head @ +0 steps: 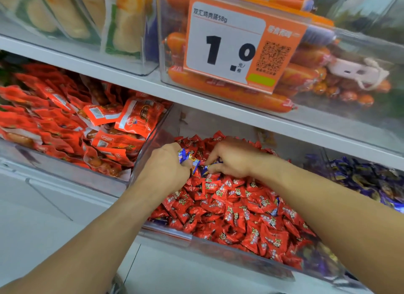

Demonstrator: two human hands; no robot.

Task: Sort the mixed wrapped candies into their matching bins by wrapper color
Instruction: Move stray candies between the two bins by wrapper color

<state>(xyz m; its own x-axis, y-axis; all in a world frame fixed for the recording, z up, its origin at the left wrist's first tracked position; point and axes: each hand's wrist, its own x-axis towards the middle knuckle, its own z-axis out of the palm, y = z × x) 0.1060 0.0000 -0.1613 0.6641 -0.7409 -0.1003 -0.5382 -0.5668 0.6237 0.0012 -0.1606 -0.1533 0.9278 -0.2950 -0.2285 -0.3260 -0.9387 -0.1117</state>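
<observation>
Both hands work in the clear bin of red candies (229, 206), which sits on the lower shelf between a bin of red snack packs (65, 123) and a bin of purple candies (360, 180). The left hand (166, 164) is curled around several blue-wrapped candies (188, 159) that poke out between its fingers, so it is grasping a small bundle already. The right hand (231, 158) has its fingers bent down into the pile, pinching at another blue wrapper (206, 169) lying among the red ones. The main risk, as I judge it, is the full left hand: adding one more slick wrapper could push a candy out of the bundle and drop it back into the red heap, where it would need finding again. The right hand's pinch could also catch a red candy along with the blue one, since they lie touching. A stray blue wrapper (276, 208) shows further forward in the pile and could be overlooked. Carrying the bundle across to the purple bin, a piece might slip and fall onto the floor.
</observation>
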